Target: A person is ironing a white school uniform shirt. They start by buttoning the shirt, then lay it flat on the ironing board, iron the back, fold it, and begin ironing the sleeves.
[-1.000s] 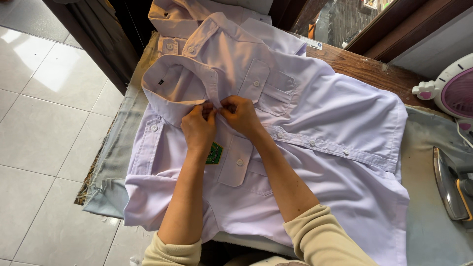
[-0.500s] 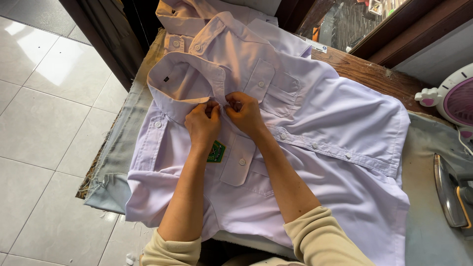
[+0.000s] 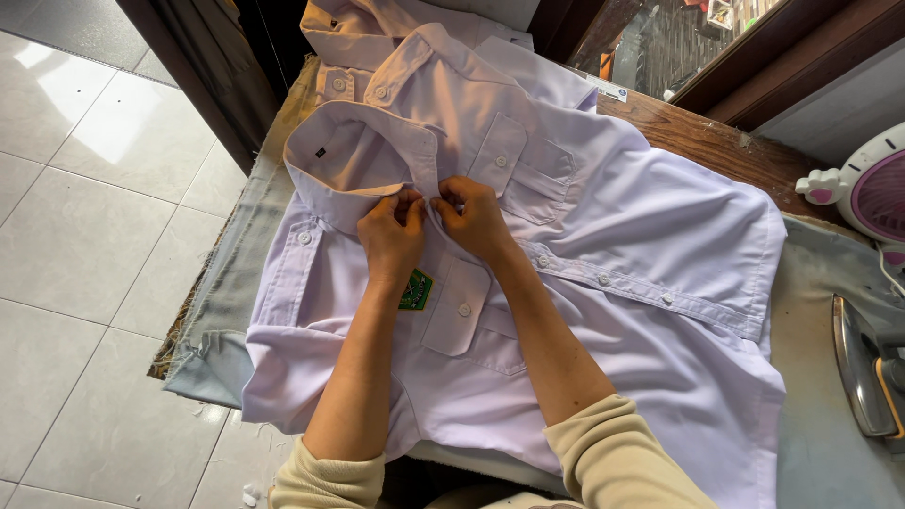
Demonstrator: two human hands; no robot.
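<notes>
A pale lilac button-up shirt [image 3: 641, 245] lies front up on a padded table, its collar [image 3: 339, 155] toward the far left. My left hand [image 3: 391, 236] and my right hand [image 3: 471, 219] meet just below the collar, both pinching the front placket at the top button. A small green badge [image 3: 415, 290] sits on the chest pocket, partly under my left wrist. The row of buttons [image 3: 603, 280] runs to the right along the placket.
A second folded shirt [image 3: 353, 38] lies beyond the collar. An iron [image 3: 863, 368] rests at the right edge on the grey cover [image 3: 830, 443]. A pink and white fan [image 3: 872, 188] stands at far right. White floor tiles [image 3: 85, 236] lie to the left.
Both hands stay at the collar's top button, fingers shifting slightly. The view has drifted a little; the shirt has not moved.
</notes>
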